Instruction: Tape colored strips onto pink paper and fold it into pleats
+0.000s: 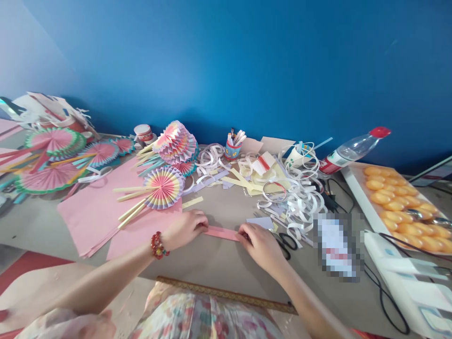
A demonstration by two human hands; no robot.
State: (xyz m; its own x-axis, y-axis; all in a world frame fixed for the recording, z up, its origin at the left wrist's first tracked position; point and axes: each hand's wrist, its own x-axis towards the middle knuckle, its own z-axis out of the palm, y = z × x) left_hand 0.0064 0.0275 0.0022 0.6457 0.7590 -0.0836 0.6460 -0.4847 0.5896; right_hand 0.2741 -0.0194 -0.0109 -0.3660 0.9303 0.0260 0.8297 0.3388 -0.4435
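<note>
Between my two hands a narrow pink paper strip point(222, 233) lies stretched sideways, just above or on the grey table. My left hand point(187, 228), with a beaded bracelet on its wrist, pinches the strip's left end. At the right end, my right hand point(259, 245) has its fingers closed on the strip. Black-handled scissors point(287, 242) rest beside my right hand, their blades partly hidden. Pink paper sheets point(88, 221) spread out to the left, under a round pleated paper fan point(165, 187) with pale yellow stick handles.
Stacked paper fans point(176, 143) and more fans point(52, 176) fill the left. Curled white paper strips point(300, 207) heap at the right, near a small cup of sticks point(233, 148). A tilted plastic bottle point(353, 150) stands by a box of orange items point(399, 202). A black cable point(384, 292) trails at right.
</note>
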